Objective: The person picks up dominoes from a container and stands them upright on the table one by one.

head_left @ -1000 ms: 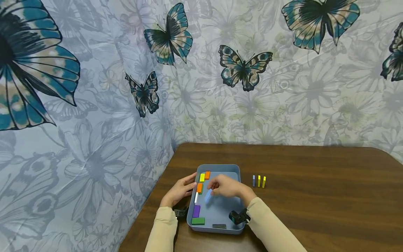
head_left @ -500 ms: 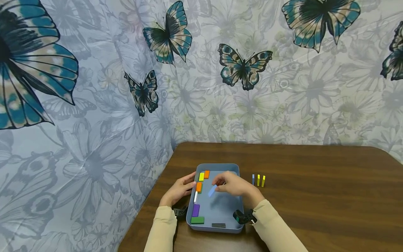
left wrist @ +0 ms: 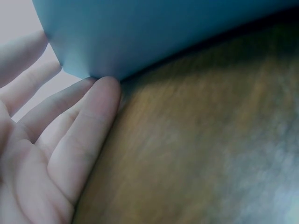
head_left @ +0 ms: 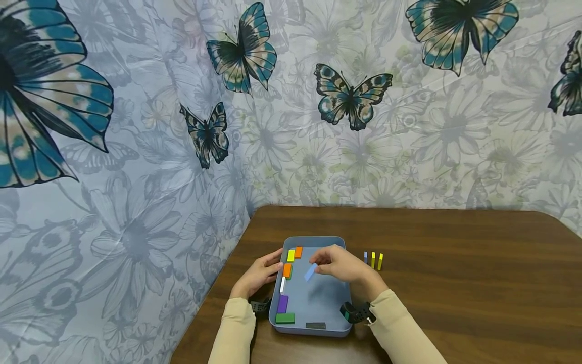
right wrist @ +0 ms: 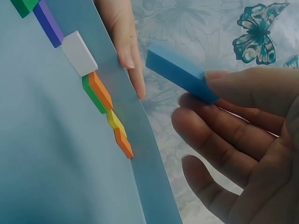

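Observation:
A blue block is pinched between the thumb and fingers of my right hand, raised over the blue-grey tray. In the right wrist view the block sticks out past the fingertips, tilted. My left hand rests against the tray's left side, its fairly straight fingers touching the outer wall in the left wrist view. Along the tray's left side lie orange, yellow, white, purple and green blocks. Another orange block lies against a green one.
A dark grey block lies at the tray's near edge. On the wooden table, right of the tray, stand a blue block and two yellow blocks. A butterfly-patterned wall covering rises behind and at the left.
My right hand has lifted the blue block up and to the right, away from the tray's left side. The left hand has stayed in place at the tray.

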`<state>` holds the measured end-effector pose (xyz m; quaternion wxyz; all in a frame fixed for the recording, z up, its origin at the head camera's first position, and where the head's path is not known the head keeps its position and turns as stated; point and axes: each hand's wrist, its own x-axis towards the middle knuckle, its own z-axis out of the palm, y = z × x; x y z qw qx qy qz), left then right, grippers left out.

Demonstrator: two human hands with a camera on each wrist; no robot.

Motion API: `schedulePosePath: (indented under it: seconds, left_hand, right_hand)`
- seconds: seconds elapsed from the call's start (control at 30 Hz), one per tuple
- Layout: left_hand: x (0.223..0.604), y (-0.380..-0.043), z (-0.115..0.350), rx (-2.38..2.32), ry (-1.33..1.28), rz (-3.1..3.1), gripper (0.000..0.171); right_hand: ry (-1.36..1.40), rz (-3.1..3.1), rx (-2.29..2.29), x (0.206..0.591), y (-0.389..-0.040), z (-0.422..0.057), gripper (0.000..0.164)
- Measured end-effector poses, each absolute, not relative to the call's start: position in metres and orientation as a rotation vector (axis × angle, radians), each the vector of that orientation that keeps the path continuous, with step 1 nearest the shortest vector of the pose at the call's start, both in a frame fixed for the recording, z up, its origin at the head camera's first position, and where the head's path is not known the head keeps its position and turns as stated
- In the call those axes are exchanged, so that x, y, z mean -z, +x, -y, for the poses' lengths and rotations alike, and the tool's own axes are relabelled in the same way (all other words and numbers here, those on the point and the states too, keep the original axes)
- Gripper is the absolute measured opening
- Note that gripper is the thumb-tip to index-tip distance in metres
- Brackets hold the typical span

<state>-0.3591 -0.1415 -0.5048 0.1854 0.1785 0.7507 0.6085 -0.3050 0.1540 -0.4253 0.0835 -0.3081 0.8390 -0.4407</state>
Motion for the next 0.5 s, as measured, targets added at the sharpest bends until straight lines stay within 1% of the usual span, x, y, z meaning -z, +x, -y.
schedulePosePath:
  seconds: [0.5]
  left_hand:
    - [0.506, -0.361, 0.14, -1.71, 0.484, -2.121, 0.063]
  right_hand:
    - [-0.854, -2.532, 1.373, 0.426, -0.31, -0.177, 0.024]
